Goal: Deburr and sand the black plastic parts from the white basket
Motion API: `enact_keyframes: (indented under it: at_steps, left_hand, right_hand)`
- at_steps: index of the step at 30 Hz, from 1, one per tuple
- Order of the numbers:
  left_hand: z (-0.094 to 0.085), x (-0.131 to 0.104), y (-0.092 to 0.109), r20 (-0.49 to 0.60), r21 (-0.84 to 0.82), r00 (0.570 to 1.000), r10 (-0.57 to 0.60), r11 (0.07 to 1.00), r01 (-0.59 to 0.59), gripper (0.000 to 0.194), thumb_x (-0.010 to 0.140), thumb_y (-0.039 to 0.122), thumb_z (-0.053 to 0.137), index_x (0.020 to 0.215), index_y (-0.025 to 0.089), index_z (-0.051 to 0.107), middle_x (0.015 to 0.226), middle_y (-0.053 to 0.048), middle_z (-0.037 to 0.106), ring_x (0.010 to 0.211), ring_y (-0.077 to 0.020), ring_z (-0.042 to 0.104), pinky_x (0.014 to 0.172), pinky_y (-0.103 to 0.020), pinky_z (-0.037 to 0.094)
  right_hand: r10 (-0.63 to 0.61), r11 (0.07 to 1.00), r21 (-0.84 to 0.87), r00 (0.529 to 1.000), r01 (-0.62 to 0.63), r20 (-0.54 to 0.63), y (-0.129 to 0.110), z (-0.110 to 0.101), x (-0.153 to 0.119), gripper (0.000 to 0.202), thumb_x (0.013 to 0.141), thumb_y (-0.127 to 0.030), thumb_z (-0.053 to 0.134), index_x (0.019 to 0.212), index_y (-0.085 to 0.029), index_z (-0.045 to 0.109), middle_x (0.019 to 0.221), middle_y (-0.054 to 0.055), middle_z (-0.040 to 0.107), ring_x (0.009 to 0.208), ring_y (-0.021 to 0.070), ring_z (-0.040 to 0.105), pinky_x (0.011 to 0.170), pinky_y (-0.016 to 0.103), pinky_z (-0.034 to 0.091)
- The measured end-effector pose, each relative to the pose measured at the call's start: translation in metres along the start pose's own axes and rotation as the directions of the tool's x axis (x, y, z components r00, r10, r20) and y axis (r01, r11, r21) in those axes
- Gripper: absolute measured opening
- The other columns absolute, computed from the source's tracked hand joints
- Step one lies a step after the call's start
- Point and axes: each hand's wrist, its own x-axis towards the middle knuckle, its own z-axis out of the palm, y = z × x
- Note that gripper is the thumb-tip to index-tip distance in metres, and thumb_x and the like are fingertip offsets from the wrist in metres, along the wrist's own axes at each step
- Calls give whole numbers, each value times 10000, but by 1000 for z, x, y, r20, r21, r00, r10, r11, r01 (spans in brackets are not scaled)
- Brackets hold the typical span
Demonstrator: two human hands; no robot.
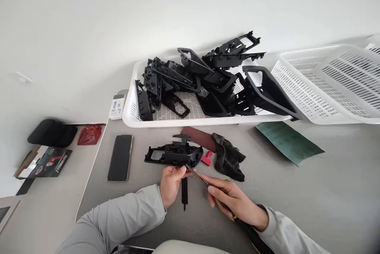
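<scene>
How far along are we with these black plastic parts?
Done: nothing I can confirm; the parts piled in the white basket show no clear finished or unfinished sign. In hand: one black part, near edge at the left hand, with the right hand holding a slim tool against it. Left: this part, and perhaps some piled ones.

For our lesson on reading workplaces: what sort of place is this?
Probably a small workshop: a white basket heaped with black parts, a slim tool in the right hand, and a green sheet on the table.
</scene>
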Motion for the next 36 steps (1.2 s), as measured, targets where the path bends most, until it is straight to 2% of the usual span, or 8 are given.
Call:
enact_keyframes:
  at_steps: [4,9,13,16,19,22,27,36]
  left_hand:
    - [-2,-1,0,-20,28,999,-32,999,33,324,652,433,795,836,170,749,859,-79,750,807,-249,701,796,-405,540]
    - [-1,0,1,-44,36,999,-5,999,7,336,642,432,802,843,170,741,878,-77,747,845,-252,694,818,-406,525]
    - [-2,1,1,-83,6,997,-1,1000,2,333,609,432,822,785,167,724,773,-60,733,791,-243,693,803,-409,522]
    - [-4,1,3,-144,-63,989,15,998,-25,305,592,420,831,699,174,685,732,-41,715,737,-208,680,714,-361,538]
    - [-1,2,9,-171,-92,985,26,995,-43,293,608,407,820,705,168,680,816,-43,717,746,-165,651,640,-289,531]
    - [4,2,14,-170,9,985,33,999,-31,301,587,342,840,775,150,704,848,-45,705,713,-128,606,588,-239,510]
    - [3,2,10,-203,142,979,34,990,-5,355,542,348,862,777,138,699,703,-29,658,597,-124,571,455,-222,475]
    - [-3,2,5,-184,128,982,36,992,-12,377,561,433,847,768,148,712,729,-35,697,643,-154,645,618,-287,559]
  right_hand:
    - [37,999,1,999,-37,28,0,-2,-5,692,831,-614,563,1397,-221,501,647,-27,566,332,25,385,312,174,268]
    - [34,999,8,999,-34,20,-1,-1,-5,685,831,-615,562,1389,-220,511,679,-15,578,338,22,384,313,175,273]
    - [45,999,-8,998,-45,46,-3,-1,-7,660,831,-598,578,1369,-220,535,675,-15,578,341,21,384,320,174,281]
    - [5,1000,20,1000,-4,-19,-4,-3,-9,648,842,-579,575,1366,-200,533,670,-7,593,338,29,388,320,184,280]
    - [-59,997,46,991,64,-119,-4,-5,-9,629,862,-557,556,1369,-188,522,668,-4,600,323,36,372,307,200,269]
    - [-74,995,52,988,82,-138,-2,-4,-8,634,859,-560,559,1373,-192,511,674,-7,599,318,34,361,302,200,258]
    - [-52,999,7,996,53,-78,-4,1,-8,634,855,-565,562,1373,-202,511,688,-9,594,337,40,381,314,203,278]
    - [-90,992,-93,996,87,-28,-6,4,-12,664,877,-582,515,1403,-180,482,704,6,595,367,40,379,339,201,295]
